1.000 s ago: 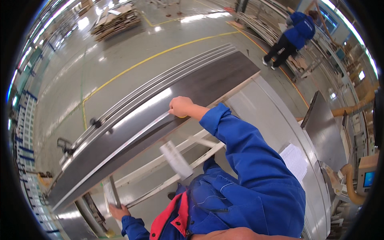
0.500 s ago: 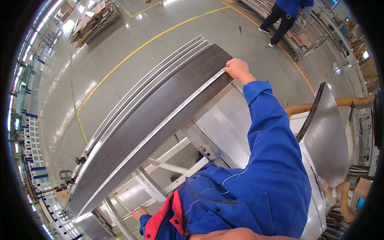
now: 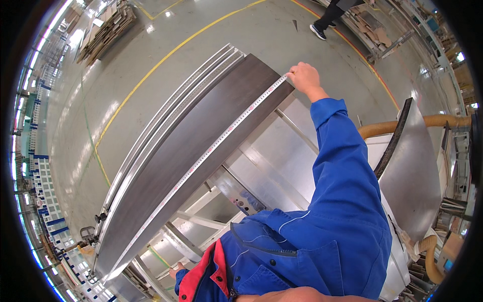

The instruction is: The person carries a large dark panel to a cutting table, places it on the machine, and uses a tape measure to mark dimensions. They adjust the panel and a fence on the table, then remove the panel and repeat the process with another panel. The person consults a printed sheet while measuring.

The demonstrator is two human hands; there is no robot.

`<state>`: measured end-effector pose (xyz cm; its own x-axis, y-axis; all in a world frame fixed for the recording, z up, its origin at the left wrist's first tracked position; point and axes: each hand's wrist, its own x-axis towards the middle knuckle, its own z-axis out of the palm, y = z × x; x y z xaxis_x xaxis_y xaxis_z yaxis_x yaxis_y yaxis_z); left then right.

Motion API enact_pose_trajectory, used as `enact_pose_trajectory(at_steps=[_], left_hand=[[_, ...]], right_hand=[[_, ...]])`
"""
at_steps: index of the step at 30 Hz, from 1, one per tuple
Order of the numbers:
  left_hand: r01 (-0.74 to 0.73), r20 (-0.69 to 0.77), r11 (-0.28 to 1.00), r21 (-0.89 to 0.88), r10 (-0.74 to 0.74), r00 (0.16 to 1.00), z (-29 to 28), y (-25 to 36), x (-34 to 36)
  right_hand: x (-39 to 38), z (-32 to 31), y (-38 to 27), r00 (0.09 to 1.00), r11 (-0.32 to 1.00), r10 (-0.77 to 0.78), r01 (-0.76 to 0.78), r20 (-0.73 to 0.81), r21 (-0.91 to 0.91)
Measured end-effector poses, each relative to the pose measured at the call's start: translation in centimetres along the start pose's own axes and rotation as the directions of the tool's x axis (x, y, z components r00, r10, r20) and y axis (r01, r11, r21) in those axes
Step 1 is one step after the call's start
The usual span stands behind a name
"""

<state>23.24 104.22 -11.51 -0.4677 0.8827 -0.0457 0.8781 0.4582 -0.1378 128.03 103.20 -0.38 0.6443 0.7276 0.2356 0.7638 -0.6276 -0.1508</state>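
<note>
A white tape measure (image 3: pixel 209 153) is stretched lengthwise over a long dark brown board (image 3: pixel 201 121). My right hand (image 3: pixel 305 78), closed, pinches the tape's end at the board's far right edge. Tape and board run down to the lower left, where the tape's other end is too small to make out. Low in the picture, my left hand (image 3: pixel 177 271) shows only in part beside my jacket, near the metal frame under the board. Its visible fingers look stretched out, with nothing seen in them.
Aluminium rails (image 3: pixel 173 108) run along the board's far side. A curved grey panel (image 3: pixel 412 171) and a tan hose (image 3: pixel 392 128) are on the right. Stacked boards (image 3: pixel 108 30) lie at the far left. Another person's leg (image 3: pixel 327 20) shows near a loaded cart.
My right hand has moved off the board's top to just past its end edge, still pinching the tape. The view has shifted, and the other person has moved mostly out of it.
</note>
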Motion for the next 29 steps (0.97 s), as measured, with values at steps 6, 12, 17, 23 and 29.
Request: enact_pose_trajectory(at_steps=[6,12,17,23,29], left_hand=[[-0.036,0.012,0.999,0.015,0.035,0.999,-3.0,3.3,-0.1],[-0.060,-0.062,0.998,0.000,0.060,0.996,-3.2,4.5,0.1],[0.089,0.076,0.949,-0.301,-0.069,0.995,-2.9,4.6,2.6],[0.472,0.508,-0.271,-0.839,-0.077,0.858,-8.2,5.5,9.8],[0.330,0.355,-0.649,-0.686,0.097,0.930,-9.0,-3.3,23.5]], right_hand=[[0.3,0.6,0.4,0.999,1.000,-0.029,0.029,-0.026,0.010],[0.4,1.4,0.8,0.999,0.999,-0.025,0.027,-0.037,0.047],[0.2,-0.9,-1.6,1.000,0.993,-0.024,0.023,-0.007,-0.117],[-7.9,-9.8,-11.9,0.535,0.728,-0.618,0.112,0.576,0.677],[-21.7,-13.0,-20.3,0.392,0.626,-0.678,-0.137,0.622,0.768]])
